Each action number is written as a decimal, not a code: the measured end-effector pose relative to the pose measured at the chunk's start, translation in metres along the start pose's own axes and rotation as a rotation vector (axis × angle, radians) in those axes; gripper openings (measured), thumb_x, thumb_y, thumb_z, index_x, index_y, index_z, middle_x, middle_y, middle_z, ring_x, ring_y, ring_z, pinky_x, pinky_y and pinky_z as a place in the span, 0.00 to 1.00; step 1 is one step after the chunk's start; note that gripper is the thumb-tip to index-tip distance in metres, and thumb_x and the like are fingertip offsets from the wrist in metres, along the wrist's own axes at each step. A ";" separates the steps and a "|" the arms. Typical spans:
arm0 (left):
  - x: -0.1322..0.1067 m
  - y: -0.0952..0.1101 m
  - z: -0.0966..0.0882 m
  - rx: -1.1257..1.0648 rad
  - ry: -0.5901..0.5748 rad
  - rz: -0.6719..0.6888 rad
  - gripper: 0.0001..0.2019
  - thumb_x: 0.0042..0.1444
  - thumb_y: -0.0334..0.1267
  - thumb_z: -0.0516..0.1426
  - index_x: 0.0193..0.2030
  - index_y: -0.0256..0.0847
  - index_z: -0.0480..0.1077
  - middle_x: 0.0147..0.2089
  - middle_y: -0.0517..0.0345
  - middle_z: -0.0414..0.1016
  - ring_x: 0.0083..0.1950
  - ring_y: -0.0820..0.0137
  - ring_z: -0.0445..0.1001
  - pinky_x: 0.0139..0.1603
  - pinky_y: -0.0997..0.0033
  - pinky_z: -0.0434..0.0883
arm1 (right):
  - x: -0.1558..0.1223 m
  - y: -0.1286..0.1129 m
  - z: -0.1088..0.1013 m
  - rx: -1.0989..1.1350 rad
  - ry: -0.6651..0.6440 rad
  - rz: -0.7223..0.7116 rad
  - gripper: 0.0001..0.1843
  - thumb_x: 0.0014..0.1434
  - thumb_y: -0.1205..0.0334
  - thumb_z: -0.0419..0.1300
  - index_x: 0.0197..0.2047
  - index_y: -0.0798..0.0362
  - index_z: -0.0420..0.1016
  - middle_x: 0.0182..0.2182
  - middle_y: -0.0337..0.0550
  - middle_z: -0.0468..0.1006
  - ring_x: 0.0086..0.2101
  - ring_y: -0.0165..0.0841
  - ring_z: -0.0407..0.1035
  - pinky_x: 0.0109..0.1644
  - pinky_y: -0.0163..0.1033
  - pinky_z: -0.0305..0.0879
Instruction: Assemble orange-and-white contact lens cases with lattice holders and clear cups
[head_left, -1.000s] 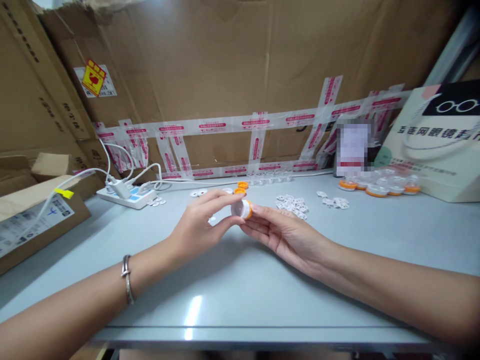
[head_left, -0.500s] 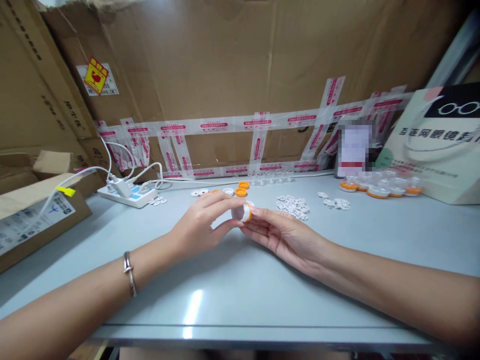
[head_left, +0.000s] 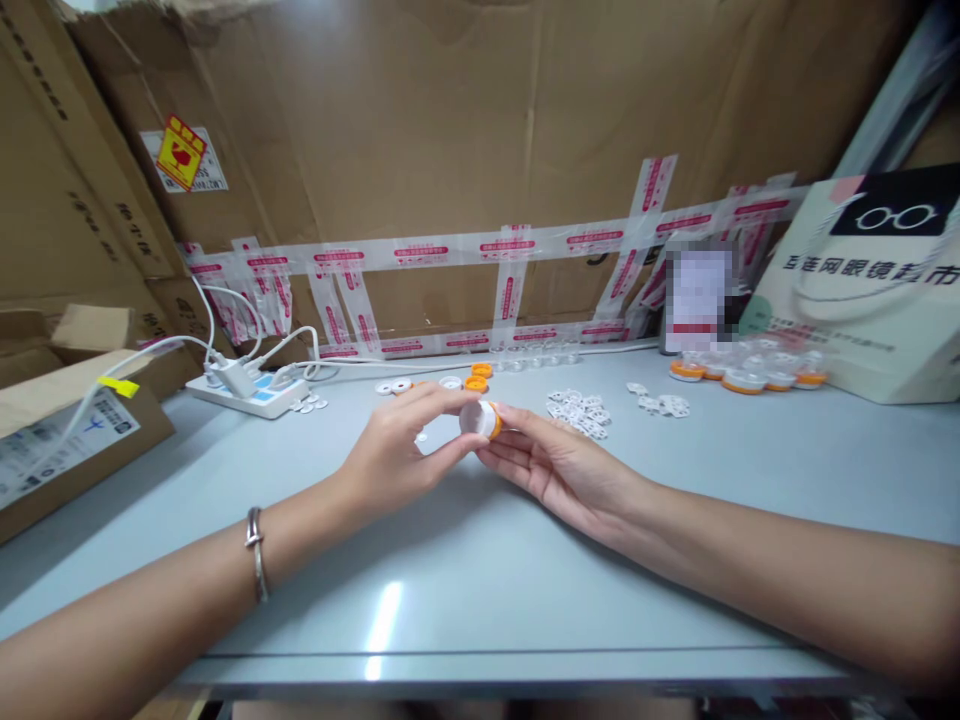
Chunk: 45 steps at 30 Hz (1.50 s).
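Observation:
Between both hands, above the middle of the table, is a small round case [head_left: 475, 420] with a clear or whitish side and an orange rim. It is tilted so its pale round face looks left. My left hand [head_left: 397, 440] pinches the pale part between thumb and fingers. My right hand [head_left: 551, 455] grips the orange rim with its thumb and fingertips. Just behind the hands lie orange rings [head_left: 476, 383] and white ring-like pieces [head_left: 394, 387]. A heap of thin white pieces [head_left: 577, 412] lies to the right. The fingers hide part of the case.
Clear cups [head_left: 532, 357] line the back of the table [head_left: 465, 590]. At the right stand a cluster of orange-rimmed cases [head_left: 750, 368], a phone [head_left: 699, 295] and a paper bag [head_left: 877, 290]. A power strip [head_left: 247, 390] and an open carton [head_left: 82, 430] are at left.
The view has shifted slightly, so the background sits a little further left. The case stays in both hands, with its pale face showing a bit more clearly.

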<state>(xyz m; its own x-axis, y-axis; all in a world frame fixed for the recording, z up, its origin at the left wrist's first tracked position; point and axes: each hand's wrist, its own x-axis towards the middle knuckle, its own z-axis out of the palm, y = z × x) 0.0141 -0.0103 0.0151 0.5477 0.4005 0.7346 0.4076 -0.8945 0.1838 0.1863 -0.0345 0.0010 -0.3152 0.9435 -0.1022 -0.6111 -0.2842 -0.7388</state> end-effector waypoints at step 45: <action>0.001 0.004 -0.001 0.017 -0.008 0.093 0.16 0.54 0.28 0.58 0.50 0.40 0.67 0.38 0.55 0.72 0.39 0.72 0.71 0.42 0.71 0.70 | -0.005 -0.004 0.000 -0.047 -0.037 -0.008 0.06 0.54 0.65 0.62 0.33 0.59 0.78 0.32 0.44 0.79 0.36 0.28 0.73 0.48 0.34 0.71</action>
<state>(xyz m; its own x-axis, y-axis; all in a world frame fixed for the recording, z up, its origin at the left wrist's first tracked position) 0.0159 -0.0133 0.0171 0.5897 0.3173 0.7426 0.3665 -0.9246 0.1040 0.1905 -0.0383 0.0048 -0.3376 0.9385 -0.0716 -0.5796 -0.2672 -0.7698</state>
